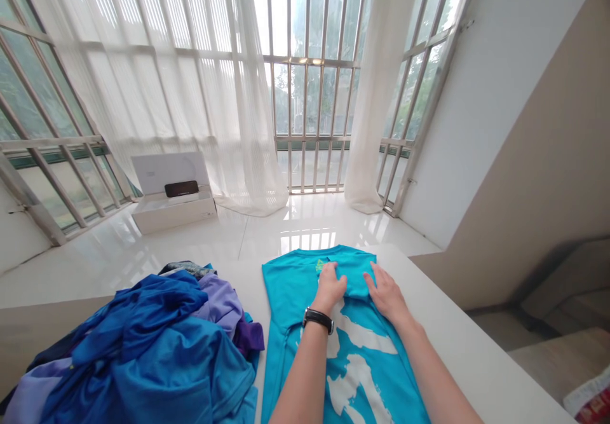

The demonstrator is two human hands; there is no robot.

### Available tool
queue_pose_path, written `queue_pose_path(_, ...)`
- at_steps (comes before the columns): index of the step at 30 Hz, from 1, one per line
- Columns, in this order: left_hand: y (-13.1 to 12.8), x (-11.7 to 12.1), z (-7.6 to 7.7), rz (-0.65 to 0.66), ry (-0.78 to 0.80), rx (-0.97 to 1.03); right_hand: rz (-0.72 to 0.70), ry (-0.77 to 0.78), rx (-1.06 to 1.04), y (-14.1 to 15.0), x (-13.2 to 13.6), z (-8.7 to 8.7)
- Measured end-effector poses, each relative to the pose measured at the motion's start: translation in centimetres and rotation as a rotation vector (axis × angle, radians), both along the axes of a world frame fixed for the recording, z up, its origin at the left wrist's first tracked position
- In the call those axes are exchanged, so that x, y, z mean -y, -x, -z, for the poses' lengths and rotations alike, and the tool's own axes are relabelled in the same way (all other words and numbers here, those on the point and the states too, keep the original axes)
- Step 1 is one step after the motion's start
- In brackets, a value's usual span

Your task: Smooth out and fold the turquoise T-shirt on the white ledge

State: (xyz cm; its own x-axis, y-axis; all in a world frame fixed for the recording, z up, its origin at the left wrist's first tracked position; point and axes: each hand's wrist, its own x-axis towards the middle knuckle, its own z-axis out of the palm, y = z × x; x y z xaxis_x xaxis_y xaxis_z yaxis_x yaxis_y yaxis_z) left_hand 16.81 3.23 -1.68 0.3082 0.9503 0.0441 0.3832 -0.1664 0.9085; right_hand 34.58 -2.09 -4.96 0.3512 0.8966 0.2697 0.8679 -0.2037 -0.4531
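Head view looks down at two bare arms reaching over a white table (476, 328). The left hand (331, 286), with a black strap watch (318, 320) on its wrist, sits on a folded flap of blue cloth (352, 281). Its fingers bend down onto the flap, but I cannot tell if they pinch the cloth or only press on it. The right hand (387, 295) is open, palm down, with its fingers spread, and it touches the side of that flap. The hands are busy with this fold, smoothing it flat. The flap belongs to a bright blue T-shirt (362, 373), which lies flat on the table right under both hands. It has a big white print on its front and a small green mark (323, 265) near the neck. The cloth looks smooth around the hands. At 9 o'clock from the hands, just beside the T-shirt, sits a messy heap of blue clothes (147, 354) with a light purple shirt (222, 303) in it. Far off at 11 o'clock, a white open box (171, 211) stands on the shiny white tile floor (305, 236). At 12 o'clock, thin white curtains (157, 74) hang by a tall barred window (312, 100).
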Motion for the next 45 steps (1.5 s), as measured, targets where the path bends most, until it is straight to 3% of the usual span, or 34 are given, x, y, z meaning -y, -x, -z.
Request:
queue_pose_path(5,0.5,0.2,0.1,0.020,-0.064,-0.060,0.025,0.117,0.087,0.4,-0.1,0.7)
queue_pose_path(13,1.3,0.3,-0.5,0.045,-0.180,-0.111,-0.043,0.167,0.335,1.0,-2.9,-1.6)
queue_pose_path(20,2.4,-0.2,-1.7,-0.088,-0.230,-0.124,-0.012,0.366,0.340,3.6,-3.5,-0.2)
queue_pose_path(23,2.6,0.1,-3.3,-0.151,-0.251,-0.126,-0.003,0.405,0.349,3.9,-3.3,-0.5)
queue_pose_path(27,2.5,1.6,-7.3,-0.178,-0.391,-0.101,-0.008,0.413,0.326,3.9,-3.3,-0.9)
queue_pose_path(32,4.9,5.5,-12.4,0.118,-0.527,-0.254,-0.031,0.390,0.323,3.7,-3.4,-0.6)
queue_pose_path(35,9.3,9.5,-13.4,0.219,-0.506,-0.360,-0.034,0.377,0.327,3.6,-3.4,-0.4)
queue_pose_path(37,12.6,12.7,-12.9,0.222,-0.452,-0.377,-0.025,0.367,0.325,3.6,-3.5,-0.3)
queue_pose_path(40,16.3,16.8,-10.5,0.197,-0.325,-0.420,-0.025,0.356,0.319,3.7,-3.5,-0.4)
queue_pose_path(42,17.3,18.6,-8.1,0.131,-0.282,-0.507,-0.031,0.348,0.320,3.8,-3.4,-0.7)
queue_pose_path(45,17.2,20.2,-3.4,0.027,-0.360,-0.643,-0.084,0.296,0.357,4.2,-3.4,-1.4)
